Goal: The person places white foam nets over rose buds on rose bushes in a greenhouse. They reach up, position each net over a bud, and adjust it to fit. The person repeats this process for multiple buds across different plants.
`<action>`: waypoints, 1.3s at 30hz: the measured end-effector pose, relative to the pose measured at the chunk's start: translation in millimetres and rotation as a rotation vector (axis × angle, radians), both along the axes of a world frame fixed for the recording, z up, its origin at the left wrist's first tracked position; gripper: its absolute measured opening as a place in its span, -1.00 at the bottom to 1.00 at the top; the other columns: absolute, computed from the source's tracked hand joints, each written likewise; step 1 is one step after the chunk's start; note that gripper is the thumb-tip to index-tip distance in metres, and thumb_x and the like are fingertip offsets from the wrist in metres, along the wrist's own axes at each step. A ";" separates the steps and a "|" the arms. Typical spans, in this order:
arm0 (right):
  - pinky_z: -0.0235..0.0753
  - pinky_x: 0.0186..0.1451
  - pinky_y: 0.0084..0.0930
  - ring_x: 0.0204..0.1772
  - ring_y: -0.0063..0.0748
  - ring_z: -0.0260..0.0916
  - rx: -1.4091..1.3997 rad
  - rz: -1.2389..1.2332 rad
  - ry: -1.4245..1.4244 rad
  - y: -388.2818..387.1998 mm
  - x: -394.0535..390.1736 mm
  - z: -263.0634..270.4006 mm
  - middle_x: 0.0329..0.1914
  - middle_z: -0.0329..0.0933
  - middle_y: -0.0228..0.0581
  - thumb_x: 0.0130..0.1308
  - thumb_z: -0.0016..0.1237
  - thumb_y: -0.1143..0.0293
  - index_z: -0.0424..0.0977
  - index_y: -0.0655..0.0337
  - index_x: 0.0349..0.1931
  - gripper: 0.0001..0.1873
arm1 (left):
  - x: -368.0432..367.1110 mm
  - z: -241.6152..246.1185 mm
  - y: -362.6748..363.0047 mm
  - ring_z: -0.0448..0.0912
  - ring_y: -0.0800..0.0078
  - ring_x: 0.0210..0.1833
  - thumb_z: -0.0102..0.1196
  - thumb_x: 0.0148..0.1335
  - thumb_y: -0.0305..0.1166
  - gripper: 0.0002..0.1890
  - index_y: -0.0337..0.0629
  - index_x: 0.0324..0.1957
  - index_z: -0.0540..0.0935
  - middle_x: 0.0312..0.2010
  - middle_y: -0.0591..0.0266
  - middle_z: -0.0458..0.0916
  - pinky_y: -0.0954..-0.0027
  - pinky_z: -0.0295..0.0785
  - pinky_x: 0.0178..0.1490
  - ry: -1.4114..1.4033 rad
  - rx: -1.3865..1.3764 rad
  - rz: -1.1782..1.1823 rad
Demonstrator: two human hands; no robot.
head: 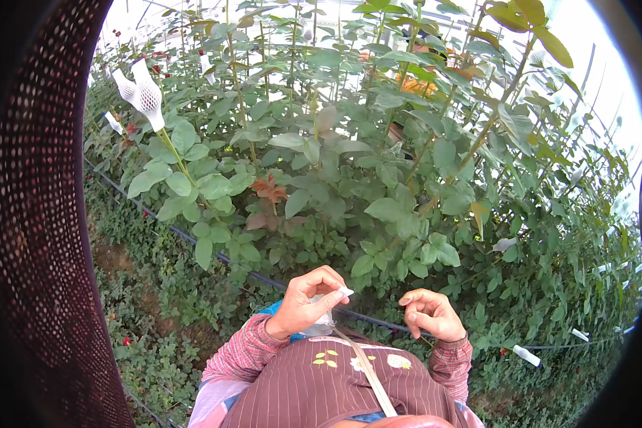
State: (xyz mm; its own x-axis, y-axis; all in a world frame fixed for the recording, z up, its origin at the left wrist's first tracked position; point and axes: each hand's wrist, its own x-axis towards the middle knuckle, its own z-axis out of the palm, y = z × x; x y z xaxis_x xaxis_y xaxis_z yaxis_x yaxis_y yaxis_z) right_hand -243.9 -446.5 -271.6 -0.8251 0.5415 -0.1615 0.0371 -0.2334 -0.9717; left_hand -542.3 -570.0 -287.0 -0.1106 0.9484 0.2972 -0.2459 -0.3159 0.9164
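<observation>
My left hand [309, 302] is raised at the waist, thumb and fingertips pinching a small white piece [345, 292], perhaps a folded net sleeve. Just below that hand, a white plastic bag [321, 323] with something blue beside it shows partly at my waist. To the right, my right hand [432, 314] is held with curled fingers and a gap before the thumb; I see nothing in it. Both hands are in front of the brown striped apron [331, 374]. Rose leaves [385, 209] stand beyond them. At the upper left, white foam net sleeves [148, 95] cover buds on upright stems.
A dark hose or pipe [182, 232] runs slantwise along the bed behind my hands. Tall rose stems [476, 139] rise ahead and right. White sleeves [527, 356] hang low at the right. A person in orange [414, 85] is partly hidden behind the leaves.
</observation>
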 end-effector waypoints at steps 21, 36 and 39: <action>0.61 -0.32 -0.55 -0.34 -0.46 0.60 0.952 -0.028 -0.065 -55.7 -150.2 -28.0 -0.20 0.57 -0.18 0.30 0.18 0.61 0.47 0.28 0.23 -0.53 | -9.9 -58.4 -32.6 0.63 0.71 -0.26 0.21 0.39 -0.50 -0.90 -0.33 -0.16 0.63 -0.29 0.33 0.69 0.59 0.53 -0.19 -0.148 -0.256 0.189; 0.71 -0.24 -0.46 -0.22 -0.26 0.72 1.251 -0.122 -0.063 -66.7 -152.1 -43.5 -0.10 0.66 -0.03 0.21 0.20 0.68 0.48 0.35 0.16 -0.53 | 1.7 -64.1 -38.1 0.61 0.71 -0.27 0.18 0.39 -0.58 -0.95 -0.35 -0.16 0.59 -0.31 0.33 0.66 0.60 0.52 -0.23 -0.252 -0.254 0.276; 0.71 -0.25 -0.47 -0.25 -0.29 0.72 1.201 -0.124 -0.063 -67.1 -150.7 -45.2 -0.13 0.67 -0.04 0.23 0.18 0.67 0.48 0.35 0.12 -0.57 | 2.9 -67.3 -36.8 0.61 0.70 -0.26 0.18 0.38 -0.61 -0.95 -0.35 -0.17 0.59 -0.30 0.32 0.66 0.59 0.52 -0.22 -0.235 -0.244 0.282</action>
State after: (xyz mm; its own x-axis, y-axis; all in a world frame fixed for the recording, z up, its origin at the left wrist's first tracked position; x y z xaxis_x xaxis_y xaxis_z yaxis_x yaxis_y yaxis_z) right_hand -394.6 -513.6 -316.8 -0.7657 0.4484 0.4612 0.1331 0.8119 -0.5684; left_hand -539.4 -606.8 -354.3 -0.4127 0.9109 0.0037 -0.3922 -0.1814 0.9018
